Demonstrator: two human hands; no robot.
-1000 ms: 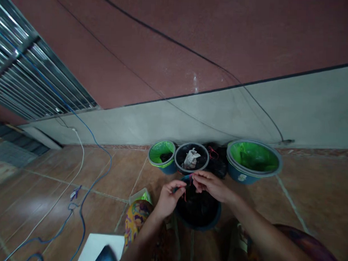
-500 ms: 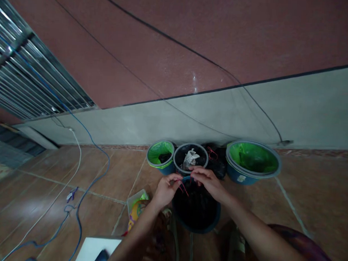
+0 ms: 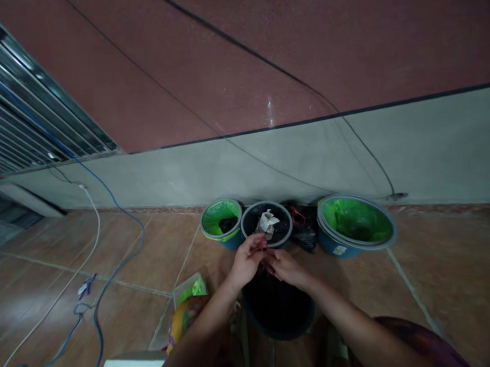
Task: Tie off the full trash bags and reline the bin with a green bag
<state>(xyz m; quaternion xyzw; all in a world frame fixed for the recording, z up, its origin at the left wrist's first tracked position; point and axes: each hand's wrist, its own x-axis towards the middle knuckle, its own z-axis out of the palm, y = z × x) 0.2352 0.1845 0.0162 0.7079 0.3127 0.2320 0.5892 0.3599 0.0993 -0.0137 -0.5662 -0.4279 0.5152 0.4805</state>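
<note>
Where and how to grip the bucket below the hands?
The dark blue bucket is probably best gripped by its rim, left and right, from above: the round mouth faces up and those edges show, while left hand and right hand hold red string over its far side.

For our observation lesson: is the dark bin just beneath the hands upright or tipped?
Upright: the dark bin shows its round mouth facing up toward the camera.

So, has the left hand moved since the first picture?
Yes. The left hand has shifted up the view, toward the bin with pale crumpled litter, now overlapping that bin's near rim, having been below it.
</note>
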